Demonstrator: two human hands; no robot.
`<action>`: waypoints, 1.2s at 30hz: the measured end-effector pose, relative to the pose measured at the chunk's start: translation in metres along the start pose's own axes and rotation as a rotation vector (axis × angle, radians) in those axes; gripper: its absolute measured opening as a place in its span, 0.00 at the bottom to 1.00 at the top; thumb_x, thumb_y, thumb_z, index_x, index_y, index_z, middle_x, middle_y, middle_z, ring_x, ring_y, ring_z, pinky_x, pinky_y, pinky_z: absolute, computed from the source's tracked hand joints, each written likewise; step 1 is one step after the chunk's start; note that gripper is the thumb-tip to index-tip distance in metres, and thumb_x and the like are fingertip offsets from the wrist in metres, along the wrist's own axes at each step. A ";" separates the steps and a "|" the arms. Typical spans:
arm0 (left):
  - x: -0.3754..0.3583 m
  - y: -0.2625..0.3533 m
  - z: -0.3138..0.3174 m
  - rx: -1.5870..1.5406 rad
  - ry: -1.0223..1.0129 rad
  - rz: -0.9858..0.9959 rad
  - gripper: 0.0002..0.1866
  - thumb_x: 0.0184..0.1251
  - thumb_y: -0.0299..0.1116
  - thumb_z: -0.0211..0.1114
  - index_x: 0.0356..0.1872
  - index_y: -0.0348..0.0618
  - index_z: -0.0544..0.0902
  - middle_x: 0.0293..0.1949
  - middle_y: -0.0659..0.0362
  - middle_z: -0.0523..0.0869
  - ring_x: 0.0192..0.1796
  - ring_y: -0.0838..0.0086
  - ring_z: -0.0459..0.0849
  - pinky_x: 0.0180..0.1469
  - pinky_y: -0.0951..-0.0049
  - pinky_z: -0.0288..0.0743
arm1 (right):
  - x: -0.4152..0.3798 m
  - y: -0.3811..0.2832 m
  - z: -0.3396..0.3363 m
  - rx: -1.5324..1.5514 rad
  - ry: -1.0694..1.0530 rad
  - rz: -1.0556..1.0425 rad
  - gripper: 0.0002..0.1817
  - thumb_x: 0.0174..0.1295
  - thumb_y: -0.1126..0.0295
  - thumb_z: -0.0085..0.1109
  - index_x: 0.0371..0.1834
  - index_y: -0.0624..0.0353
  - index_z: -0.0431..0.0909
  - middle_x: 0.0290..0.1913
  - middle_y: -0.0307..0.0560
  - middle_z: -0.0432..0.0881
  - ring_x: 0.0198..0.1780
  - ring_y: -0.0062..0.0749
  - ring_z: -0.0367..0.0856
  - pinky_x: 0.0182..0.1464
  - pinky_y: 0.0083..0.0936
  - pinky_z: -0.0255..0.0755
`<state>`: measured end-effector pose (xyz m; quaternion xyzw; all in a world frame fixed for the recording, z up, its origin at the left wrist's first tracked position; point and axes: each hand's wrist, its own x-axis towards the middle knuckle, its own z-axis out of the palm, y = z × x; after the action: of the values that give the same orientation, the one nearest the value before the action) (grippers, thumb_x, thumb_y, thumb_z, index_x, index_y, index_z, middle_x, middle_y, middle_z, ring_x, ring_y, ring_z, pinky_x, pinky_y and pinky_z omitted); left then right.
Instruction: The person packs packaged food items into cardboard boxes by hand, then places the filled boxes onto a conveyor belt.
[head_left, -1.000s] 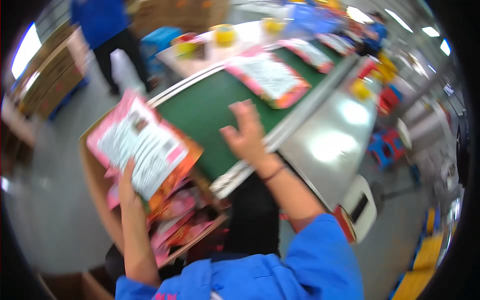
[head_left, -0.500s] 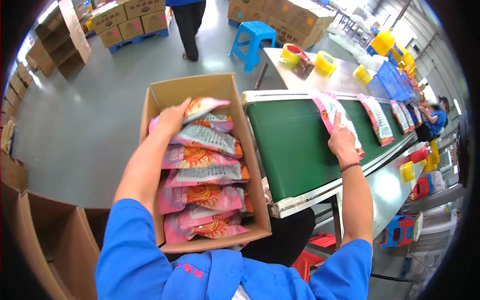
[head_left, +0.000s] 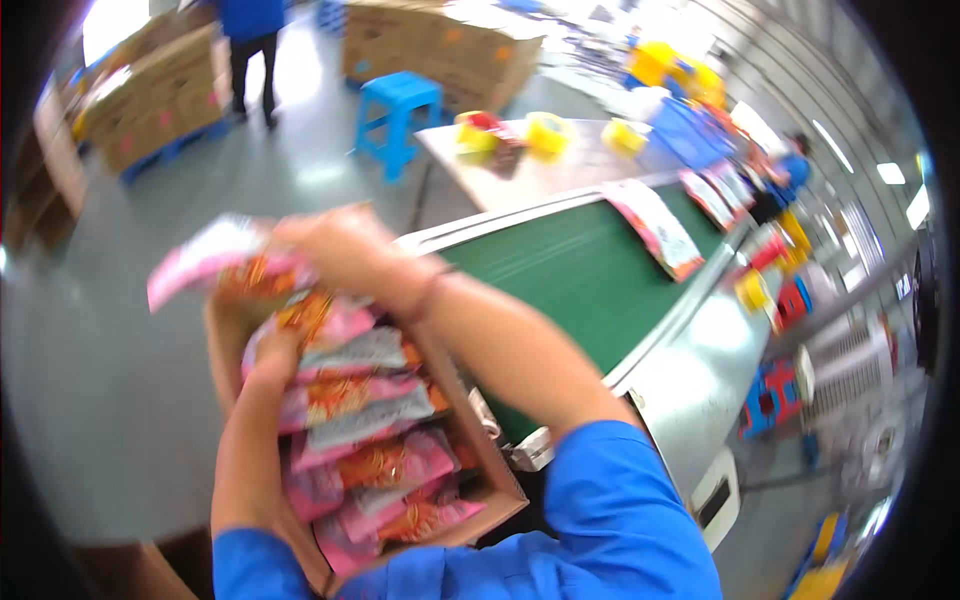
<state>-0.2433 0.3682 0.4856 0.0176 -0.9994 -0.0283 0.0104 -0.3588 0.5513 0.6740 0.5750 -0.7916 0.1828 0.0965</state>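
An open cardboard box [head_left: 505,500] holds a stack of pink and orange printed bags [head_left: 385,465]. Over the box's far end, my right hand [head_left: 340,245] grips a pink and white bag [head_left: 215,260], which sticks out past the left side. My left hand [head_left: 278,350] is inside the box at its left side, on the upper bags; its fingers are partly hidden and blurred. Right of the box runs a green conveyor belt [head_left: 560,290]. One pink and white bag [head_left: 655,228] lies on it, with more bags [head_left: 712,195] farther along.
Tape rolls [head_left: 547,135] sit on a metal table [head_left: 450,150] beyond the belt, near a blue stool [head_left: 395,120]. Stacked cartons [head_left: 440,55] stand behind. One person [head_left: 255,50] stands at the back left; another [head_left: 790,172] is by the belt's far end.
My right hand has moved from the belt to above the box with a bag in its grip. My left hand is lower in the box. The whole view has turned and shifted.
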 end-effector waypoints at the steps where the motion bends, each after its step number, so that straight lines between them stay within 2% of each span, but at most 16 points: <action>1: 0.002 -0.012 0.017 -0.081 -0.116 -0.046 0.13 0.64 0.30 0.50 0.40 0.50 0.84 0.42 0.45 0.85 0.44 0.51 0.85 0.48 0.52 0.78 | 0.005 0.004 0.032 -0.067 -0.092 0.108 0.23 0.60 0.71 0.53 0.61 0.44 0.74 0.45 0.48 0.83 0.40 0.45 0.86 0.39 0.41 0.79; 2: 0.001 -0.006 0.007 -0.090 -0.134 -0.087 0.13 0.59 0.26 0.53 0.39 0.49 0.85 0.42 0.45 0.85 0.46 0.51 0.84 0.49 0.52 0.77 | 0.009 0.020 0.087 -0.350 -0.023 -0.061 0.23 0.63 0.67 0.51 0.63 0.40 0.73 0.46 0.47 0.82 0.37 0.42 0.85 0.38 0.40 0.78; 3: 0.004 -0.003 -0.001 -0.080 -0.148 -0.071 0.16 0.59 0.25 0.55 0.45 0.50 0.84 0.45 0.46 0.85 0.50 0.53 0.83 0.54 0.54 0.75 | 0.004 0.036 0.135 -0.287 -0.035 -0.068 0.22 0.64 0.64 0.50 0.62 0.38 0.74 0.45 0.44 0.82 0.37 0.38 0.84 0.39 0.38 0.77; 4: 0.006 -0.001 -0.002 -0.076 -0.166 -0.072 0.19 0.58 0.25 0.56 0.51 0.52 0.83 0.49 0.46 0.84 0.54 0.54 0.82 0.58 0.56 0.74 | -0.003 0.037 0.147 -0.142 -0.455 0.149 0.23 0.66 0.65 0.48 0.65 0.36 0.71 0.55 0.48 0.79 0.49 0.44 0.83 0.51 0.41 0.74; 6: 0.009 0.001 0.002 -0.071 -0.219 -0.086 0.24 0.58 0.25 0.57 0.58 0.52 0.78 0.55 0.47 0.81 0.60 0.56 0.78 0.63 0.58 0.69 | -0.026 0.042 0.206 -0.073 -0.319 0.361 0.29 0.66 0.66 0.50 0.72 0.35 0.63 0.66 0.55 0.71 0.62 0.51 0.74 0.63 0.46 0.66; 7: 0.007 0.004 0.006 -0.078 -0.290 -0.143 0.30 0.58 0.25 0.58 0.66 0.53 0.72 0.61 0.49 0.78 0.66 0.57 0.73 0.69 0.61 0.64 | -0.025 0.044 0.196 -0.087 -0.325 0.367 0.29 0.66 0.66 0.50 0.72 0.35 0.63 0.66 0.55 0.71 0.62 0.51 0.74 0.63 0.46 0.66; 12: 0.002 0.011 0.008 -0.209 -0.306 -0.142 0.40 0.58 0.21 0.58 0.74 0.49 0.57 0.72 0.52 0.64 0.75 0.58 0.58 0.75 0.62 0.52 | -0.020 0.036 0.146 0.189 -0.690 0.494 0.41 0.62 0.72 0.54 0.78 0.39 0.49 0.74 0.60 0.58 0.74 0.57 0.57 0.72 0.54 0.52; 15: 0.002 0.000 0.026 -0.211 -0.236 -0.126 0.42 0.57 0.21 0.58 0.75 0.45 0.52 0.72 0.48 0.61 0.75 0.56 0.56 0.76 0.59 0.49 | -0.036 0.023 0.037 0.098 -0.324 0.268 0.42 0.57 0.66 0.62 0.75 0.56 0.53 0.74 0.62 0.57 0.76 0.60 0.51 0.73 0.55 0.49; 19: -0.001 0.006 0.011 -0.220 -0.206 -0.109 0.42 0.57 0.20 0.58 0.75 0.46 0.53 0.72 0.48 0.62 0.75 0.55 0.57 0.76 0.59 0.49 | -0.125 0.059 -0.112 -0.247 0.272 0.267 0.44 0.50 0.52 0.70 0.70 0.56 0.62 0.65 0.61 0.70 0.68 0.56 0.65 0.68 0.51 0.57; 22: -0.004 0.006 0.017 -0.212 -0.168 -0.101 0.41 0.56 0.19 0.58 0.74 0.46 0.54 0.71 0.46 0.63 0.74 0.54 0.58 0.75 0.58 0.51 | -0.241 0.110 -0.173 -0.313 0.226 0.844 0.61 0.42 0.34 0.68 0.76 0.56 0.51 0.70 0.65 0.63 0.71 0.59 0.61 0.68 0.53 0.58; 24: -0.006 0.009 0.023 -0.219 -0.108 -0.094 0.40 0.57 0.18 0.57 0.74 0.45 0.56 0.70 0.44 0.64 0.73 0.53 0.60 0.74 0.57 0.52 | -0.314 0.115 -0.157 -0.430 -0.282 1.381 0.72 0.36 0.27 0.66 0.79 0.51 0.38 0.77 0.64 0.48 0.77 0.62 0.46 0.66 0.69 0.50; 26: -0.014 0.015 0.025 -0.236 -0.031 -0.058 0.39 0.56 0.19 0.58 0.72 0.43 0.59 0.69 0.43 0.65 0.72 0.51 0.61 0.73 0.56 0.54 | -0.341 0.124 -0.143 -0.318 -0.261 1.379 0.74 0.35 0.28 0.68 0.79 0.42 0.28 0.80 0.60 0.33 0.78 0.65 0.34 0.63 0.81 0.40; 28: -0.020 0.010 0.049 -0.096 0.281 -0.027 0.37 0.55 0.19 0.58 0.71 0.42 0.61 0.68 0.42 0.66 0.72 0.49 0.61 0.72 0.56 0.55 | -0.344 0.128 -0.130 -0.349 -0.267 1.324 0.70 0.40 0.30 0.67 0.79 0.41 0.29 0.80 0.59 0.37 0.77 0.69 0.38 0.64 0.80 0.41; 31: -0.025 0.014 0.057 -0.138 0.340 -0.081 0.36 0.55 0.18 0.57 0.70 0.40 0.63 0.67 0.41 0.66 0.72 0.47 0.61 0.72 0.56 0.55 | -0.332 0.111 -0.129 -0.337 -0.215 1.332 0.64 0.47 0.34 0.64 0.79 0.41 0.31 0.79 0.59 0.40 0.76 0.68 0.43 0.67 0.74 0.45; 34: -0.034 0.018 0.040 -0.328 0.172 -0.180 0.36 0.57 0.19 0.56 0.71 0.38 0.61 0.68 0.41 0.66 0.72 0.46 0.59 0.73 0.57 0.53 | -0.327 0.093 -0.124 -0.429 -0.198 1.267 0.59 0.52 0.37 0.61 0.80 0.42 0.33 0.78 0.63 0.46 0.74 0.66 0.54 0.69 0.57 0.57; 36: -0.026 0.006 0.040 -0.512 0.081 -0.228 0.36 0.58 0.22 0.58 0.71 0.37 0.59 0.70 0.41 0.63 0.74 0.47 0.57 0.74 0.58 0.51 | -0.328 0.083 -0.120 -0.440 -0.111 1.201 0.56 0.52 0.40 0.61 0.79 0.43 0.38 0.75 0.65 0.53 0.70 0.68 0.61 0.67 0.56 0.61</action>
<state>-0.2184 0.3771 0.4450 0.1278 -0.9501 -0.2801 0.0511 -0.3395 0.9094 0.6497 0.0065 -0.9986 0.0084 0.0520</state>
